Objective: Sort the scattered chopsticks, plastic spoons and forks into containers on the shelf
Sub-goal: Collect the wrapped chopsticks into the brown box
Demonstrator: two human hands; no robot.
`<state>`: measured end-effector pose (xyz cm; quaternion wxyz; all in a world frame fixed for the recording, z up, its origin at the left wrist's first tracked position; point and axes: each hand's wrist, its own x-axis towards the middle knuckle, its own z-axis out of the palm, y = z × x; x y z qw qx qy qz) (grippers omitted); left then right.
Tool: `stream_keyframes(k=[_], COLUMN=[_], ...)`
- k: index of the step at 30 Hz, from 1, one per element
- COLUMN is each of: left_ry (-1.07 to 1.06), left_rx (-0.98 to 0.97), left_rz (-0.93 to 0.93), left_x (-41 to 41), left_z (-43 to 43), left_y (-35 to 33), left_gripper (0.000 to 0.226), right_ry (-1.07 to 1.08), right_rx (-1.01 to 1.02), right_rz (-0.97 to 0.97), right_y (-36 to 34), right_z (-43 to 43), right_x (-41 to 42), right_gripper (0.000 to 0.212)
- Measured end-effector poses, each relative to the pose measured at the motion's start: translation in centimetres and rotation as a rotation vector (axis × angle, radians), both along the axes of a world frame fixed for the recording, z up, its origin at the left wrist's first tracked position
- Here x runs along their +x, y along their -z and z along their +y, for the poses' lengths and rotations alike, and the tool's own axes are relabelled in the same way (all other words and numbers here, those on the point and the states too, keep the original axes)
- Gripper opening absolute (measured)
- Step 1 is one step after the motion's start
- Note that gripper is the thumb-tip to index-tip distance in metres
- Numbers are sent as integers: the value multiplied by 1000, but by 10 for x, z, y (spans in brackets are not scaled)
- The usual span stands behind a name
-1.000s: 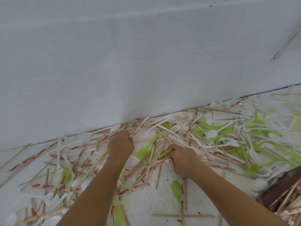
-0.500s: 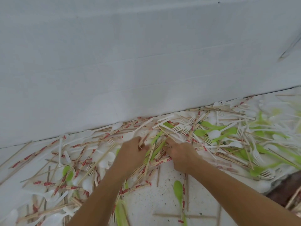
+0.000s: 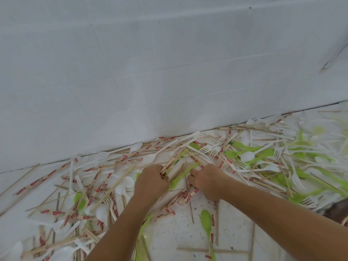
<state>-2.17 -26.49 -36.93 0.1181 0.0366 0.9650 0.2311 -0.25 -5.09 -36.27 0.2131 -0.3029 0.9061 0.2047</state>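
Observation:
A mess of wooden chopsticks with red-and-white paper bands [image 3: 98, 187], white plastic forks [image 3: 212, 150], white spoons [image 3: 247, 156] and green spoons [image 3: 206, 219] lies scattered over a white floor. My left hand [image 3: 150, 180] is closed around a bundle of banded chopsticks [image 3: 172, 162] that slants up to the right. My right hand [image 3: 206, 178] presses down on more chopsticks [image 3: 188, 195] just right of it, fingers curled into the pile. The two hands are a short gap apart. No containers or shelf are in view.
A white wall [image 3: 169, 72] rises right behind the pile, meeting the floor along a slanting line. A dark brown object [image 3: 337, 211] shows at the right edge. Speckled bare floor [image 3: 175, 234] lies between my forearms.
My left hand has moved right toward my right hand and closed on a bundle of chopsticks. My right hand shifted slightly up and right within the pile.

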Motion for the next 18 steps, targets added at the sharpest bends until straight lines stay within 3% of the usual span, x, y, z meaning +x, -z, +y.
stream_keyframes(k=[6, 12, 18], left_ry=[34, 51, 107], left_rx=[-98, -179, -222], left_rz=[-82, -59, -135], left_x=[-6, -6, -9], left_z=[-10, -17, -14], left_y=[-1, -2, -14], left_gripper=[8, 7, 8], right_ry=[13, 28, -27], right_rx=[-27, -47, -28], right_rz=[-3, -16, -44], right_y=[-1, 1, 0], right_z=[-8, -9, -13], right_x=[-3, 0, 1], right_gripper=[47, 28, 33])
